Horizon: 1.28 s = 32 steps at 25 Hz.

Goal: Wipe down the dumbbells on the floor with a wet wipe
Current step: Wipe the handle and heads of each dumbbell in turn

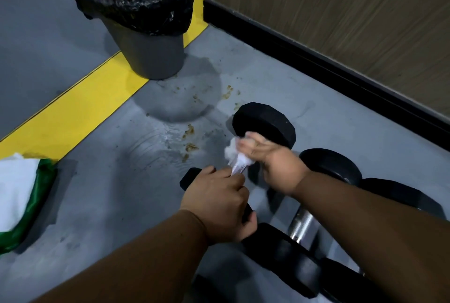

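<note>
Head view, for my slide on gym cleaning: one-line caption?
Left hand steadies a dumbbell while right hand rubs a wet wipe along its handle.

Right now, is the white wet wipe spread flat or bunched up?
Bunched up. The white wet wipe is a crumpled wad in the right hand, pressed around the knurled metal handle of the black dumbbell.

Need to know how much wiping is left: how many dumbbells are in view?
3: one held, being wiped; one on the floor right of it; one farther right. A bottom-edge black shape may be another.

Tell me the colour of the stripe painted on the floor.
Yellow; the floor stripe shows plainly in the head view, beside the bin.
</note>
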{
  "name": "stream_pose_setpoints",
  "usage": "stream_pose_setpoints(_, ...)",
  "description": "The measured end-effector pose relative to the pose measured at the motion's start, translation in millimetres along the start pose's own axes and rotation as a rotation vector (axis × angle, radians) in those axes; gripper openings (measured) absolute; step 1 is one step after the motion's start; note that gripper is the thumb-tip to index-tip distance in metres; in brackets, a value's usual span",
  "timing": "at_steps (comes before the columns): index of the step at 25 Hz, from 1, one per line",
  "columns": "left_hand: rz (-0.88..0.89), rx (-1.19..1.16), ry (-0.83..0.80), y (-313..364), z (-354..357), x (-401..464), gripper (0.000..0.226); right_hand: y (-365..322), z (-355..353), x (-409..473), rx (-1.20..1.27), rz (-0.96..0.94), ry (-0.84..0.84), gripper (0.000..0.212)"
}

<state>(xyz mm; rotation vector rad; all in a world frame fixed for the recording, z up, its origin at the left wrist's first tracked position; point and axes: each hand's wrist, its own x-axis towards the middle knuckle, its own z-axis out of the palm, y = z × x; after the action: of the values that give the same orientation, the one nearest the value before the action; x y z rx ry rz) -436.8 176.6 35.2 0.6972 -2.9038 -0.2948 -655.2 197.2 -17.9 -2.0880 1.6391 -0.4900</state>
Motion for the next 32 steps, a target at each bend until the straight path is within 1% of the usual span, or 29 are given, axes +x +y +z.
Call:
stream_pose_setpoints(2, 0.009, 0.007, 0.007, -1, 2, 0, 0.033, -12, 4, 4, 0.066, 0.158, 0.047, 0.08)
stream_pose_setpoints(3, 0.013, 0.013, 0.005, 0, 2, 0, 0.033, -22, 14, 1, 0.094, 0.18, 0.028, 0.076)
stream_pose_setpoints(4, 0.016, 0.018, 0.006, 0, 2, 0, 0.033, -32, 25, -5, 0.115, 0.154, -0.008, 0.072)
stream_pose_setpoints(6, 0.016, 0.019, 0.024, 0, 1, 1, 0.034, -43, 37, -16, 0.149, 0.013, -0.067, 0.061)
stream_pose_setpoints(7, 0.012, 0.015, 0.031, 0, 0, 1, 0.034, -42, 33, -17, 0.135, -0.052, -0.103, 0.059)
stream_pose_setpoints(8, 0.01, 0.012, 0.04, 0, 0, 0, 0.033, -35, 24, -13, 0.121, -0.078, -0.14, 0.063)
stream_pose_setpoints(10, 0.013, 0.007, 0.051, 0, 1, 0, 0.033, -20, 3, -1, 0.092, -0.01, -0.176, 0.078)
stream_pose_setpoints(12, 0.015, 0.001, 0.05, -1, 3, -1, 0.033, -11, -7, 8, 0.084, 0.134, -0.073, 0.082)
stream_pose_setpoints(13, 0.014, 0.002, 0.055, -2, 4, -1, 0.033, -14, -6, 9, 0.083, 0.184, -0.03, 0.081)
stream_pose_setpoints(14, 0.016, 0.004, 0.058, -2, 5, -1, 0.034, -19, -1, 6, 0.083, 0.199, -0.021, 0.08)
stream_pose_setpoints(15, 0.02, 0.005, 0.058, -3, 5, -1, 0.033, -25, 7, 1, 0.081, 0.18, -0.033, 0.078)
stream_pose_setpoints(19, 0.019, -0.009, 0.085, -2, 7, -1, 0.031, -42, 28, -19, 0.094, -0.013, -0.095, 0.065)
stream_pose_setpoints(21, 0.02, -0.024, 0.092, -2, 7, -1, 0.031, -34, 18, -16, 0.073, -0.093, -0.159, 0.073)
stream_pose_setpoints(23, 0.014, -0.004, 0.084, -2, 6, -1, 0.031, -20, 4, -6, 0.036, -0.077, -0.225, 0.083)
stream_pose_setpoints(25, 0.01, 0.011, 0.071, -2, 7, -1, 0.032, -6, -8, 4, 0.042, 0.033, -0.133, 0.081)
stream_pose_setpoints(27, 0.002, 0.015, 0.07, -2, 8, -1, 0.031, -8, -4, 4, 0.053, 0.154, -0.049, 0.076)
stream_pose_setpoints(28, 0.0, 0.015, 0.07, -1, 8, -2, 0.031, -14, 3, 0, 0.064, 0.159, -0.031, 0.073)
stream_pose_setpoints(30, 0.008, 0.003, 0.089, 0, 7, -1, 0.029, -29, 22, -11, 0.084, 0.064, -0.035, 0.072)
stream_pose_setpoints(32, 0.012, -0.006, 0.11, 1, 7, -1, 0.027, -40, 33, -20, 0.083, -0.064, -0.065, 0.064)
